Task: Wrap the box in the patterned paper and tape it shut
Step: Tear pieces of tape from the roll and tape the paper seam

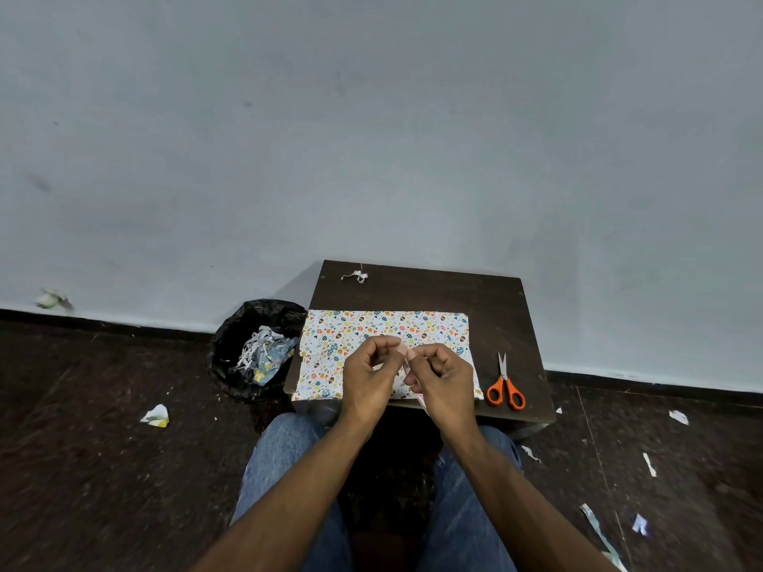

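patterned paper (388,336) flat on dark table (508,307); grey wall (371,138) behind.

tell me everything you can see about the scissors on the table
The scissors have two bright orange loop handles, plastic by the look, and short silver metal blades that look closed. They lie flat on the dark brown table, near its right edge, handles toward the person and tips pointing away toward the wall. They sit just right of the patterned paper, apart from it. Neither hand touches them; only the table does.
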Action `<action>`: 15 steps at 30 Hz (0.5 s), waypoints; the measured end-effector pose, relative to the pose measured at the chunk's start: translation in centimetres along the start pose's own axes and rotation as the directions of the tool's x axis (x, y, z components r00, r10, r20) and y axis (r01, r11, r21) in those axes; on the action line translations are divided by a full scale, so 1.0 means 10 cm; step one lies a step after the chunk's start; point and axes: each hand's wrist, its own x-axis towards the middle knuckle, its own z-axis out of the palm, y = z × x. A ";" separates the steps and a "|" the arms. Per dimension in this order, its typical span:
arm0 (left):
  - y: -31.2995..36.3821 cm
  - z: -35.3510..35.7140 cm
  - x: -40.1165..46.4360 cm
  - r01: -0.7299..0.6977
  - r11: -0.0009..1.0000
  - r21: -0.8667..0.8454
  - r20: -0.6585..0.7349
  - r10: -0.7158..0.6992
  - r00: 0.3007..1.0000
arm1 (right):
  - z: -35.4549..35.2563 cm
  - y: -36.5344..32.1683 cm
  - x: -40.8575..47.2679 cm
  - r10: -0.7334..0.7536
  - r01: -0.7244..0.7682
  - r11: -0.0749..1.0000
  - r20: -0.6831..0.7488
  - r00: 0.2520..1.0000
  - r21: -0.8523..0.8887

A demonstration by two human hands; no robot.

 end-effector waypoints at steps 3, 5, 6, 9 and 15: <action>0.01 0.00 0.00 -0.001 1.000 0.015 0.028 0.001 1.000 | 0.01 0.02 0.00 0.006 -0.006 1.000 -0.001 1.000 0.000; 0.02 0.01 0.00 0.029 0.999 -0.020 0.014 -0.028 0.999 | 0.01 0.04 0.00 0.002 -0.002 1.000 0.001 1.000 -0.001; 0.03 0.01 0.00 0.048 0.998 -0.041 0.006 -0.048 0.999 | 0.01 0.05 -0.01 -0.003 0.003 1.000 0.003 1.000 0.002; 0.07 0.03 0.02 0.124 0.985 -0.116 -0.004 -0.125 0.992 | 0.01 0.05 -0.03 -0.016 0.016 1.000 0.044 0.999 0.015; 0.16 0.02 0.03 0.180 0.966 -0.188 0.063 -0.171 0.983 | 0.01 0.11 -0.05 -0.061 0.063 0.997 0.046 0.997 -0.055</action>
